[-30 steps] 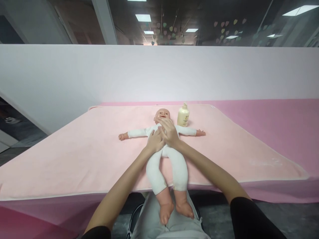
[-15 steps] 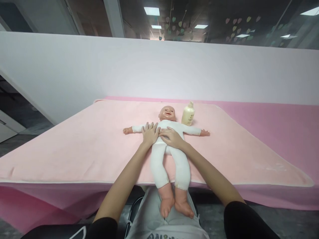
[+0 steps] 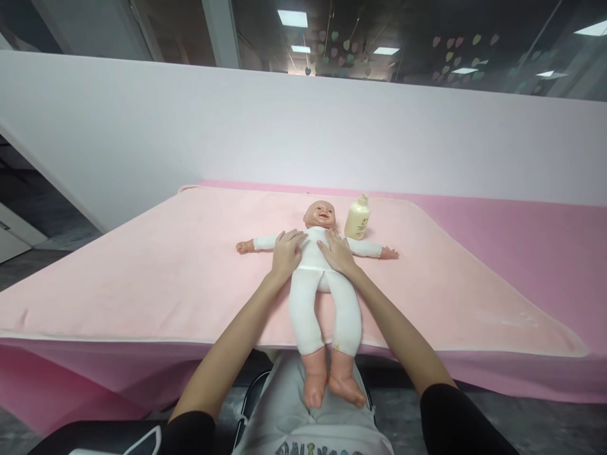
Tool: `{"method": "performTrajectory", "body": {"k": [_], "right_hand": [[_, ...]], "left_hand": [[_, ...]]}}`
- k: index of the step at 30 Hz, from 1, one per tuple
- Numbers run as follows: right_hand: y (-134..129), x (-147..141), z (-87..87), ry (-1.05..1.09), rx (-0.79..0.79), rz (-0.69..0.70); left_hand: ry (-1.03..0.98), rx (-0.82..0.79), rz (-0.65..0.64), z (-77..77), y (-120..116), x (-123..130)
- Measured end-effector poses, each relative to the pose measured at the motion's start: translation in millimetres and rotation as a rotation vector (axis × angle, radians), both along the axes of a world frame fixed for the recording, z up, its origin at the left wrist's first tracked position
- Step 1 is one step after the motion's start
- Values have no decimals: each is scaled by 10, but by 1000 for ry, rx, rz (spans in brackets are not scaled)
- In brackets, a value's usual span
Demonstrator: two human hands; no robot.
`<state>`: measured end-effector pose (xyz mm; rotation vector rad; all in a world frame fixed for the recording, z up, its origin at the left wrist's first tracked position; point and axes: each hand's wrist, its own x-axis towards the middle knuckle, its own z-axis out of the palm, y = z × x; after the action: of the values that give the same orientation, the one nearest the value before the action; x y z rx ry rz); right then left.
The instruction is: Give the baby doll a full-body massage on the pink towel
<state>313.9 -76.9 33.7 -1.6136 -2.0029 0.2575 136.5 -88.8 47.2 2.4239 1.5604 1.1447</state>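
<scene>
- Fingers (image 3: pixel 298 235) of the left hand (image 3: pixel 286 253) are lying loosely spread over one side of the doll (image 3: pixel 313 254), at the edge of its chest.
- Right hand (image 3: pixel 338 254) is resting spread on the other side of the chest, its thumb angling inward; a strip of white suit is showing between the two hands.
- Doll is lying on its back, in front of the person, with both arms stretching sideways and its head pointing toward the partition (image 3: pixel 303 129).
- Its bare feet (image 3: pixel 315 382) are projecting past the near edge of the bench (image 3: pixel 550 265), over the person's grey-clad lap (image 3: pixel 294 423).
- Pale yellow pump bottle (image 3: pixel 357 218) is standing upright near the head, just behind the outstretched arm on the right hand's side.
- Pale pink blanket (image 3: pixel 142 281) is spreading beneath doll and bottle, covering much of the bright pink bench.
- White partition is rising behind the bench; above it, heart shapes (image 3: pixel 449 57) and ceiling lights (image 3: pixel 293 18) are showing.
</scene>
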Motion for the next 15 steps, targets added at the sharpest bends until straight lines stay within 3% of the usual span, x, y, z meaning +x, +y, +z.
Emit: {"method": "performTrajectory", "body": {"k": [2,5,8,11,15], "right_hand": [[18,30,-42,49,11,-57],[58,82,-95,166,72,-91],[94,144,-120,308,137,-60],[108,190,-125,390,159,-69],[110,193,-132,430,163,-98]], "left_hand": [[-105,-3,-129,40,-64,41],[-224,-196,-354,71,-148,114],[-133,-385,-560,78,-170,157],[44,-377,-614,86,-142,159],[250,-314,-549,99,-96,161]]}}
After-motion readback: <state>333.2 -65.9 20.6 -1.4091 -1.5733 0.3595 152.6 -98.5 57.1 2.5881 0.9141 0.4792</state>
